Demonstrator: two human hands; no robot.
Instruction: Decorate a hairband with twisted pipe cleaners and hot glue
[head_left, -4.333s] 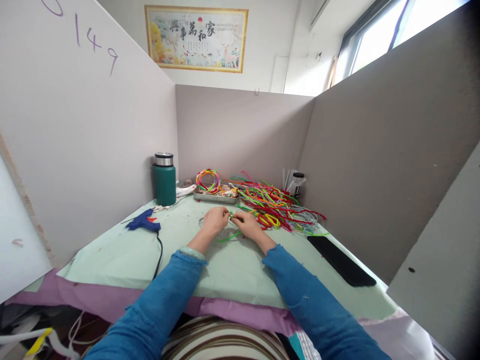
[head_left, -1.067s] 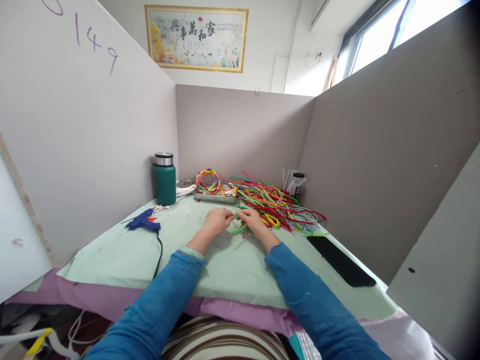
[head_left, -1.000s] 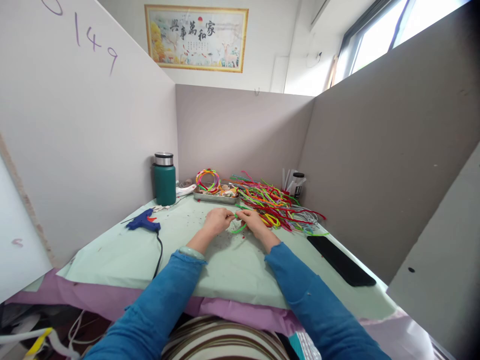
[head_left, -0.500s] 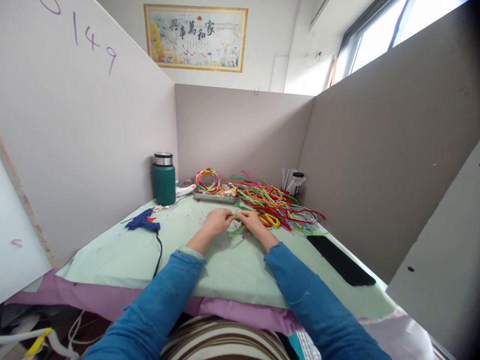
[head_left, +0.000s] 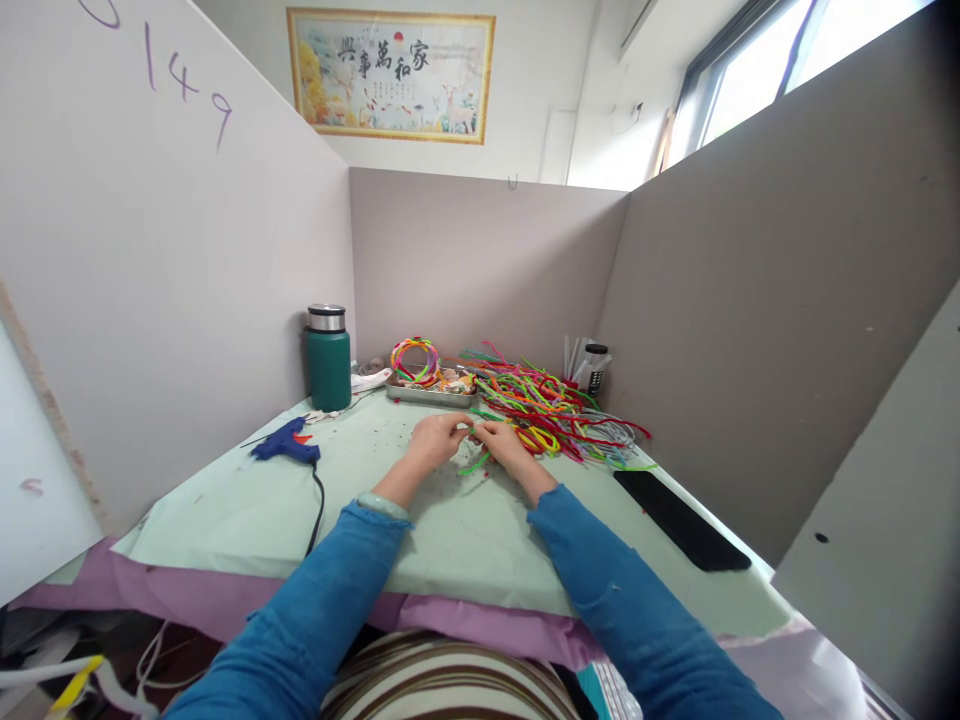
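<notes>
My left hand [head_left: 437,438] and my right hand [head_left: 504,442] meet over the middle of the table, fingertips nearly touching. Between them is a green pipe cleaner [head_left: 474,466], its loose end hanging down toward the table cover. The fingers of both hands are pinched on it, though the part at the fingertips is mostly hidden. Just behind my right hand spreads a heap of coloured pipe cleaners [head_left: 540,395]. A metal tray [head_left: 431,397] beyond my left hand bears a multicoloured ring [head_left: 415,362] and small pieces.
On the left lie a blue glue gun [head_left: 289,441] with a black cord and, behind it, a green bottle [head_left: 328,360]. A dark flat slab [head_left: 682,520] lies at the right edge. A black-lidded jar [head_left: 595,368] stands at the back right. Partitions enclose three sides.
My left fingers have lifted and shifted slightly at the green pipe cleaner. My right hand and the other things stay nearly still.
</notes>
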